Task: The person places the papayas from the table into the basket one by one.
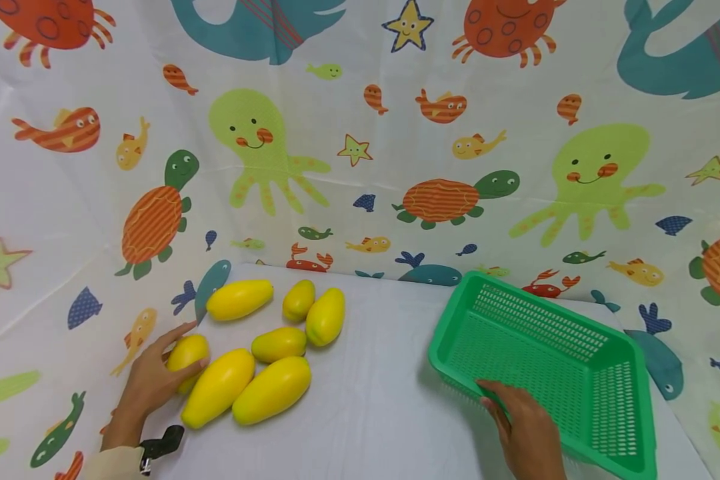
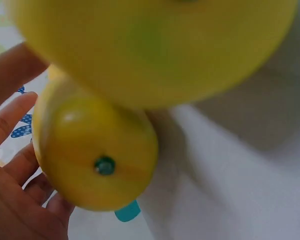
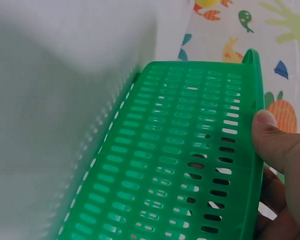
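Observation:
At the left of the head view, my left hand (image 1: 151,377) curves round a yellow papaya-like fruit (image 1: 187,355), thumb on its near right side. The left wrist view shows this fruit (image 2: 102,150) with its dark green stem end and fingers along its left side; a larger yellow fruit (image 2: 160,55) fills the top. Several similar yellow fruits, including one right beside the held one (image 1: 219,388), lie nearby. My right hand (image 1: 531,427) grips the near left rim of a green slotted plastic basket (image 1: 456,313). In the right wrist view, the thumb (image 3: 270,137) presses outside the rim with fingers behind the wall.
A white cloth (image 1: 384,373) covers the surface between the fruits and the basket. Behind and to the left rises a curtain (image 1: 372,207) printed with sea animals. A black strap piece (image 1: 163,443) sits at the left wrist.

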The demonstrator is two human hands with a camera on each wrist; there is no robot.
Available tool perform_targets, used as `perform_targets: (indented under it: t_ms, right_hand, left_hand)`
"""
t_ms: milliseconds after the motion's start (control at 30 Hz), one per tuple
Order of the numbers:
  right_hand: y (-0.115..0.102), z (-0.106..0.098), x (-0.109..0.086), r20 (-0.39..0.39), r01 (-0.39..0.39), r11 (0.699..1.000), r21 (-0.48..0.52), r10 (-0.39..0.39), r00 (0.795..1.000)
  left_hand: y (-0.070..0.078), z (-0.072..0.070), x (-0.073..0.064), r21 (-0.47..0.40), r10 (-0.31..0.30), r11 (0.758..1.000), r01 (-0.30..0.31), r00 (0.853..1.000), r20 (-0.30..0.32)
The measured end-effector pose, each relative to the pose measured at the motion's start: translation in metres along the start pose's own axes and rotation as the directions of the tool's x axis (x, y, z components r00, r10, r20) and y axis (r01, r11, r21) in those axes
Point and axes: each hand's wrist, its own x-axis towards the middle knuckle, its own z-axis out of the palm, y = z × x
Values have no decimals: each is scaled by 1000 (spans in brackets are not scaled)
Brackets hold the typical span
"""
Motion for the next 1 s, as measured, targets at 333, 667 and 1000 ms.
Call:
perform_targets:
  t_ms: [333,667,1000]
  right_hand:
    - [-8,-3,-8,58,-13,1000,-23,14,998]
    - [-13,-2,-12,63,11,1000,-19,-10,998]
    - [-16,1,-18,34,78,996,-46,-76,997]
  left_hand:
    - [-4,7,0,-33,30,999,-30,999,19]
    - [-7,11,3,-51,41,998,-39,999,33]
    - [0,10,3,-58,37,998,-34,998,46]
